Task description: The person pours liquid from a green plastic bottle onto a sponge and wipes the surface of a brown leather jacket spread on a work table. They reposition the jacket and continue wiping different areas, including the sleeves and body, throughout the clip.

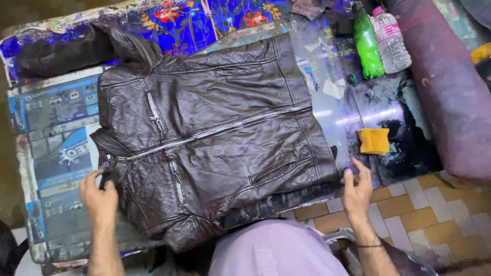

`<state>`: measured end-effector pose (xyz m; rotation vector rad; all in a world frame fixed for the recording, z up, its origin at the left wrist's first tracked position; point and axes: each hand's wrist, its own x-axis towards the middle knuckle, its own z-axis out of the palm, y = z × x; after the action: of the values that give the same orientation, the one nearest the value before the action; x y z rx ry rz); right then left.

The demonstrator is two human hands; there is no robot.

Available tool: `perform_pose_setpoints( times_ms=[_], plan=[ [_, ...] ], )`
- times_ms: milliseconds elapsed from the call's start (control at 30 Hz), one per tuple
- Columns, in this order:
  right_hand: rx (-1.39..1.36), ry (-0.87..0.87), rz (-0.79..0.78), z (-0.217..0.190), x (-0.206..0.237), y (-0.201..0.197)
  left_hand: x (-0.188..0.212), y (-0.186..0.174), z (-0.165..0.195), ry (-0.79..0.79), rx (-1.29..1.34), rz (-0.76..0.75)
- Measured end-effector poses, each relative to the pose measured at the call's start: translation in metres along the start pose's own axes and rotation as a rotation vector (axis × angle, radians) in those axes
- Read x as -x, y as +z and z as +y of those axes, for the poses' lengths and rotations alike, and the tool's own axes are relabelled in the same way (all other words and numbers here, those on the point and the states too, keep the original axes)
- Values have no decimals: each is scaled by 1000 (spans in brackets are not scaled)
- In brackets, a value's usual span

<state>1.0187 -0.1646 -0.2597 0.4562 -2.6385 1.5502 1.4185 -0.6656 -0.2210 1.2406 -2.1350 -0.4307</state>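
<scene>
A dark brown quilted leather jacket [204, 133] lies flat and zipped across the middle of the worktable [51, 153], its collar toward 9 o'clock and its hem toward 3 o'clock.

The left hand [98, 199], at 7 o'clock, has its fingers curled together on the collar edge. The right hand [356, 191], at 4 o'clock, has thumb and fingers pinched on the jacket's hem corner at the table's near edge.

At 1 o'clock two capped bottles lie side by side, touching: a green plastic bottle [368, 43], and a clear plastic bottle [391, 43] with a pink cap; what they hold cannot be told. A yellow cloth pad [373, 141] sits at 3 o'clock, near the right hand but apart from it.

A dark sleeve [56, 53] stretches toward 10 o'clock over the blue flowered covering [204, 20]. A maroon roll [450, 87] borders the table at 2 o'clock. Bare table shows left of the collar and between hem and pad; tiled floor [419, 204] lies beyond the near edge at 4 o'clock.
</scene>
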Motion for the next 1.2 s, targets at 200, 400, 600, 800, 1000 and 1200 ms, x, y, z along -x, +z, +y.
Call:
perform_pose_setpoints(
  times_ms=[200,400,600,800,1000,1200],
  plan=[
    [111,-107,31,2,1,8,-47,52,59,211,-42,-12],
    [726,-332,106,36,-83,-13,-98,90,79,365,-79,-145],
    [513,-270,10,31,-120,2,-117,134,98,373,-79,-279],
    [31,-704,-384,-109,-90,141,-145,161,100,213,-183,-430],
    [30,-1320,-712,-228,-44,282,-164,155,85,228,-137,-522],
    [477,-1408,-713,-241,-38,319,-177,143,75,254,-22,-553]
  ],
)
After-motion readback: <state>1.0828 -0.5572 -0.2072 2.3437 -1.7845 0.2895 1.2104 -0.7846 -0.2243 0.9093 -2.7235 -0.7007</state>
